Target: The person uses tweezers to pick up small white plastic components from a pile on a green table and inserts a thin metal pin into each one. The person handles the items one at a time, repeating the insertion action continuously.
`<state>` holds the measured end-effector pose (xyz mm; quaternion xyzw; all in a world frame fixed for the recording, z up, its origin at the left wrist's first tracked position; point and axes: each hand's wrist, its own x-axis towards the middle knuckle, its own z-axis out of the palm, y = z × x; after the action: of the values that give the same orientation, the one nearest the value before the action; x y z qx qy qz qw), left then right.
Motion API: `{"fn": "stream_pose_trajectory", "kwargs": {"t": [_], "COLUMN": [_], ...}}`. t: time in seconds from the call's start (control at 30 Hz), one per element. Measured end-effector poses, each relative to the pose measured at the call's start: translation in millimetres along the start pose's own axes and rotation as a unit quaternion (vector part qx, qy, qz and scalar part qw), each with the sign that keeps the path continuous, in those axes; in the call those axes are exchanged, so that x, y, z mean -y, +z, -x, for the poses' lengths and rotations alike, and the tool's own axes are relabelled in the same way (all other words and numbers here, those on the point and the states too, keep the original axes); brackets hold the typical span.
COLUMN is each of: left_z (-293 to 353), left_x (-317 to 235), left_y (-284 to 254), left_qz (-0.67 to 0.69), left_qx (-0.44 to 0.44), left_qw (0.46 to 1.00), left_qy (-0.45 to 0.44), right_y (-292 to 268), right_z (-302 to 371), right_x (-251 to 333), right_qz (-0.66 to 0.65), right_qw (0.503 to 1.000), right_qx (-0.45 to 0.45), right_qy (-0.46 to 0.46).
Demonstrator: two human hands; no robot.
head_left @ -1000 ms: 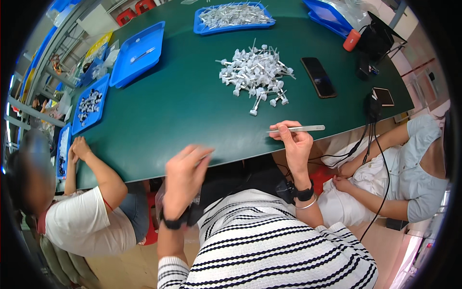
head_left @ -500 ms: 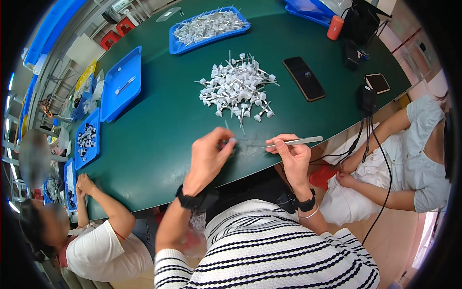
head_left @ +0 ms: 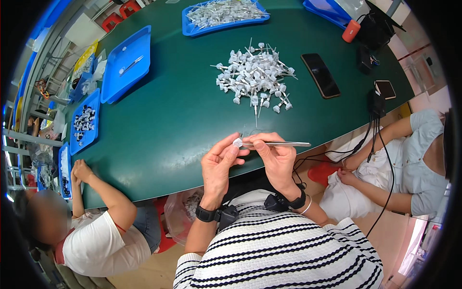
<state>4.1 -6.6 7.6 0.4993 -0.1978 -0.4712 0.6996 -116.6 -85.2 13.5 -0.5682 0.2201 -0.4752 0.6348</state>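
Observation:
Between the thumb and fingers of my left hand (head_left: 220, 161) is a small white plastic part (head_left: 237, 142). My right hand (head_left: 275, 155) grips metal tweezers (head_left: 293, 144), whose tips reach the white part; I cannot tell if they pinch it. Both hands are close together above the near edge of the green table (head_left: 159, 139). Beyond them lies a loose heap of white plastic parts with thin stems (head_left: 252, 72).
A blue tray (head_left: 192, 32) of similar parts stands at the back. On the right are a phone (head_left: 321, 75), a red cylinder (head_left: 351, 31) and black cables (head_left: 373, 123). Another blue tray (head_left: 113, 89) lies left. People sit on both sides, one person's hands (head_left: 82, 171) at the table edge.
My hands have come together, and the tweezer tips now meet the white part in my left hand. The whole view has shifted slightly.

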Motion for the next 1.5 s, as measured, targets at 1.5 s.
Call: {"fn": "stream_pose_trajectory", "kwargs": {"t": [1.5], "left_z": [5.5], "left_x": [25.1], "left_y": [0.8], "left_qz": [-0.121], "left_qx": [-0.035], "left_qw": [0.982], "left_qy": [0.137], "right_y": [1.3], "right_z": [-1.9], "right_x": [-1.0], "right_qz": [0.112], "right_qw": [0.993], "right_qx": [-0.007], "right_qy": [-0.038]}}
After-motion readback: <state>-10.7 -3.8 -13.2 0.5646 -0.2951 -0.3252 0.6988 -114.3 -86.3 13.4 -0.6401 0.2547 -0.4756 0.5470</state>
